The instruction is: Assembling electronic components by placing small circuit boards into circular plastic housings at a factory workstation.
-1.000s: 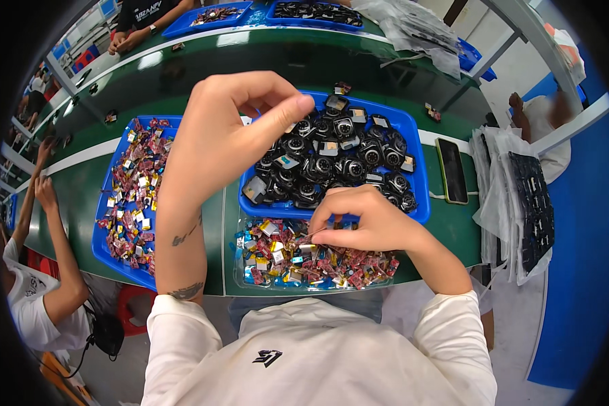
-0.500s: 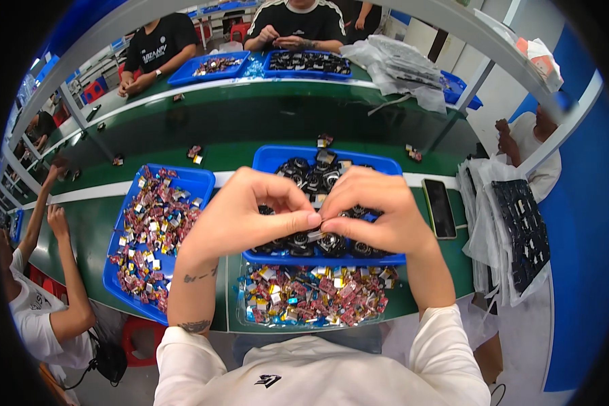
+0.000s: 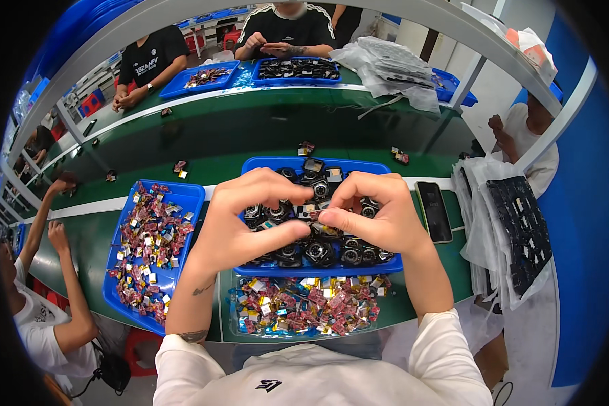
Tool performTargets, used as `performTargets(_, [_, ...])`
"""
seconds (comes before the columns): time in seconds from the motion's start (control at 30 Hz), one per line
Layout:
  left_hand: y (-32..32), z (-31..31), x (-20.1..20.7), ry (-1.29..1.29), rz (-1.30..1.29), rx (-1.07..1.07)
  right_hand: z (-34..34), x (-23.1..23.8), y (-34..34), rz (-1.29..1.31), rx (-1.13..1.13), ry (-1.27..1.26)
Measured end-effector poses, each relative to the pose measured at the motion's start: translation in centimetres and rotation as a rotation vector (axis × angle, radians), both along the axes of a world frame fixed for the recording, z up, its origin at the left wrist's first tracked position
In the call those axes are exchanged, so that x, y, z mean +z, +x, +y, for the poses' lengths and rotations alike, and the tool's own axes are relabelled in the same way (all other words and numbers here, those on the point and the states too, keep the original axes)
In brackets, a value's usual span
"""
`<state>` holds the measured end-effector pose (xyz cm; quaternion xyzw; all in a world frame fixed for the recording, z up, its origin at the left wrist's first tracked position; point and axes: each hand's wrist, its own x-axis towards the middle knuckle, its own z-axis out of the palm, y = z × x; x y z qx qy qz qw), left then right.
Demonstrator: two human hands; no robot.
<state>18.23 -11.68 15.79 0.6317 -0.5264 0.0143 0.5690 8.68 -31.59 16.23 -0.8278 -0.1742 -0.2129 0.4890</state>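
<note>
My left hand (image 3: 247, 216) is held over the near edge of a blue tray (image 3: 256, 272), its thumb and fingers spread apart with nothing between them. Opposite it, my right hand (image 3: 375, 213) has thumb and forefinger pinched together; a tiny part may be at the tips, but it blends into the tray contents. Beneath both hands, the tray holds several black camera-like housings (image 3: 318, 253) with round lenses. Closer to me, a clear tray (image 3: 231, 318) is filled with small red circuit boards (image 3: 318, 301) bearing silver and yellow pieces.
Another blue tray (image 3: 195, 196) of circuit boards stands on the left. A phone (image 3: 434, 211) lies at the right, beside bagged black trays (image 3: 517, 223). Loose assemblies (image 3: 181, 168) dot the green belt (image 3: 250, 128). Co-workers sit across and at the left; a metal frame (image 3: 446, 34) arches overhead.
My hands have parted: the left thumb and fingers have opened away from the right fingertips, which stay pinched. The view has shifted slightly.
</note>
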Motion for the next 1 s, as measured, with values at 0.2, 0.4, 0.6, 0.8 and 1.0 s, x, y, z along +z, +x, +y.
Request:
performTargets(0.2, [0.7,-0.3,-1.6,-0.007,0.193,-0.127,-0.1,-0.6,0.5,0.223,0.217,0.341])
performTargets(0.4, [0.5,-0.3,-2.1,-0.019,0.487,-0.16,-0.5,-1.0,1.0,0.08,0.11,0.211])
performTargets(0.6, [0.1,-0.6,-1.4,0.173,0.57,-0.092,0.2,-1.3,1.3,-0.219,-0.09,-0.124])
performTargets(0.8, [0.0,-0.9,-1.7,0.131,0.449,0.048,0.3,-1.2,1.2,-0.184,-0.064,-0.108])
performTargets(1.0, [-0.1,-0.5,-1.7,0.014,0.48,0.008,0.0,-1.6,1.3,0.06,0.037,0.374])
